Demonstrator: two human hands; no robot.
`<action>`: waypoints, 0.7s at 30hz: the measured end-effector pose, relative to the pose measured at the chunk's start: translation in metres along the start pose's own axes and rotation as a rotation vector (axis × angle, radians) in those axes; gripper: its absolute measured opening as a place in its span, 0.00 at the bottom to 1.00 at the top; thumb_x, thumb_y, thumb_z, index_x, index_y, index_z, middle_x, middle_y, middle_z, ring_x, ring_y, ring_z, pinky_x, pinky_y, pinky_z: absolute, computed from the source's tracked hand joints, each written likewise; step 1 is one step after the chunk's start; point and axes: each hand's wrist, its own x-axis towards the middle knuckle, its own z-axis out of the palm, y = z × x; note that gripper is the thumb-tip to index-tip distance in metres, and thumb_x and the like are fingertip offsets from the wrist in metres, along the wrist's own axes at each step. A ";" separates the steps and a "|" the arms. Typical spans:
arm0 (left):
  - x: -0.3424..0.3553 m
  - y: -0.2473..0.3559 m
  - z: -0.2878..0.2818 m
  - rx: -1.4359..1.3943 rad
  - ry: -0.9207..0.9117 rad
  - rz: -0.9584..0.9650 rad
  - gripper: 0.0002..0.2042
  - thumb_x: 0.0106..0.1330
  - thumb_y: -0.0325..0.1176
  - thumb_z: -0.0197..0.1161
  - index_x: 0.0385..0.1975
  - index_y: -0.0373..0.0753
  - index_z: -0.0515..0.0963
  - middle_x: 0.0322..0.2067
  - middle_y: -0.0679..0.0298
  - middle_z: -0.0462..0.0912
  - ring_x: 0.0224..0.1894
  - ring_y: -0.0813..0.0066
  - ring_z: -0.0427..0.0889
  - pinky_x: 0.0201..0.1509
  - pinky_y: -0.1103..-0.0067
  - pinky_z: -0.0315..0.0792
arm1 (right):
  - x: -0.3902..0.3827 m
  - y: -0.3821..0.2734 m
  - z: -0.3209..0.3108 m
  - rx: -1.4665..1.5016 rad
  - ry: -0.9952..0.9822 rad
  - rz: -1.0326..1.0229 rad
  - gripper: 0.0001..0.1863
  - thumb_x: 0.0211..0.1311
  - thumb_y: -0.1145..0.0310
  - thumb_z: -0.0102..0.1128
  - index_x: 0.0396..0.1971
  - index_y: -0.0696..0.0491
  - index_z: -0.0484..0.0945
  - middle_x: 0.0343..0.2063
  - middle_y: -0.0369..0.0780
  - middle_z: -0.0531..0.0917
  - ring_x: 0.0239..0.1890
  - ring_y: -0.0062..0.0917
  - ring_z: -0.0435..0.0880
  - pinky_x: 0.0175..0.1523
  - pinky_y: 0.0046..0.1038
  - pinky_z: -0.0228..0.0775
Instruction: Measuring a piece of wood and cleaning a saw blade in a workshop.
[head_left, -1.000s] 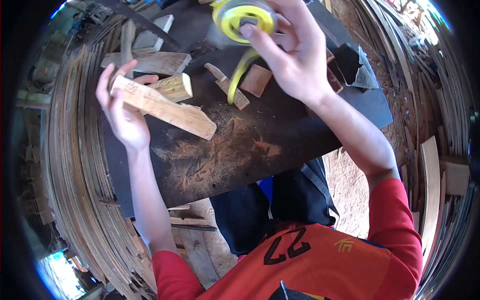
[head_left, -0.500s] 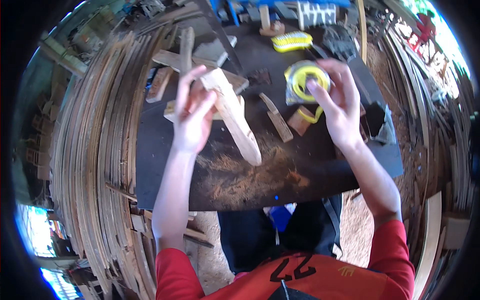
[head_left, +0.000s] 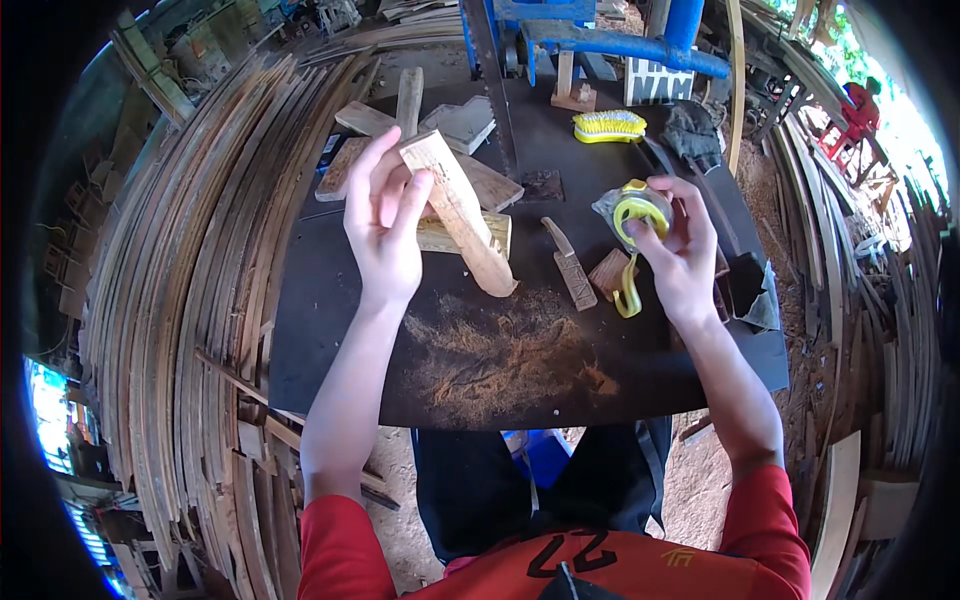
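My left hand (head_left: 388, 225) pinches a pale wooden piece (head_left: 458, 212) near its upper end, between thumb and fingers. The piece is long, with a squared top and a rounded lower end, and slants down to the right above the dark table (head_left: 340, 350). In my right hand (head_left: 688, 245) is a yellow tape measure (head_left: 640, 212) with a clear casing, gripped with the thumb across its face. A short curl of yellow tape hangs below it. Under the tape lies a small brown wood block (head_left: 609, 270). Left of the block rests a knife-like tool with a wooden handle (head_left: 575, 280).
Reddish sawdust (head_left: 500, 350) covers the table's near middle. Wood offcuts (head_left: 465, 125) lie piled at the far left. A yellow-bristled brush (head_left: 610, 126) sits at the far right, before a blue metal frame (head_left: 640, 45). Long planks (head_left: 190, 250) are stacked left of the table.
The view has tilted to show more beyond the table's far side. Both hands keep hold of the wooden piece and the tape measure; the tape measure has turned slightly.
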 end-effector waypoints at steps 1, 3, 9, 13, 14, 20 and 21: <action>-0.005 0.002 0.000 0.072 -0.006 0.033 0.21 0.72 0.21 0.60 0.64 0.32 0.69 0.52 0.57 0.80 0.52 0.72 0.81 0.58 0.78 0.73 | 0.000 -0.001 0.002 -0.016 -0.005 0.003 0.22 0.61 0.85 0.62 0.55 0.60 0.71 0.47 0.39 0.79 0.51 0.20 0.79 0.58 0.23 0.71; -0.014 0.004 -0.001 0.234 -0.031 0.157 0.19 0.71 0.21 0.60 0.61 0.31 0.72 0.51 0.55 0.80 0.51 0.72 0.81 0.56 0.79 0.74 | -0.003 -0.003 0.003 -0.097 -0.038 -0.059 0.22 0.59 0.86 0.62 0.53 0.60 0.73 0.48 0.40 0.77 0.53 0.21 0.79 0.59 0.23 0.70; -0.020 0.013 0.013 0.412 -0.172 0.411 0.16 0.65 0.23 0.66 0.52 0.29 0.78 0.49 0.51 0.80 0.47 0.67 0.82 0.44 0.77 0.79 | 0.036 -0.045 0.002 -0.027 -0.329 -0.321 0.24 0.54 0.87 0.62 0.54 0.61 0.74 0.55 0.43 0.72 0.57 0.27 0.77 0.63 0.29 0.69; -0.030 0.015 0.009 0.373 -0.244 0.402 0.18 0.67 0.24 0.64 0.55 0.25 0.74 0.51 0.47 0.76 0.50 0.64 0.81 0.51 0.73 0.80 | 0.059 -0.089 0.035 0.120 -0.459 -0.365 0.27 0.56 0.87 0.61 0.58 0.64 0.71 0.57 0.44 0.71 0.58 0.27 0.78 0.64 0.30 0.71; -0.031 0.014 0.010 0.363 -0.250 0.420 0.18 0.67 0.24 0.64 0.55 0.25 0.73 0.51 0.47 0.76 0.49 0.64 0.81 0.50 0.73 0.80 | 0.058 -0.093 0.041 0.164 -0.469 -0.334 0.27 0.56 0.87 0.61 0.59 0.64 0.71 0.57 0.44 0.71 0.58 0.27 0.78 0.64 0.30 0.71; -0.026 0.016 0.008 0.379 -0.234 0.391 0.19 0.66 0.25 0.64 0.54 0.22 0.74 0.50 0.47 0.76 0.49 0.66 0.81 0.49 0.75 0.80 | 0.054 -0.072 0.057 0.109 -0.477 -0.337 0.29 0.58 0.88 0.59 0.62 0.63 0.71 0.59 0.45 0.71 0.60 0.29 0.76 0.65 0.30 0.71; -0.028 0.017 0.008 0.339 -0.238 0.351 0.18 0.66 0.25 0.64 0.53 0.22 0.74 0.49 0.47 0.77 0.49 0.66 0.81 0.50 0.75 0.79 | 0.057 -0.068 0.053 0.074 -0.499 -0.354 0.28 0.58 0.88 0.59 0.61 0.63 0.72 0.59 0.46 0.71 0.61 0.29 0.76 0.65 0.30 0.70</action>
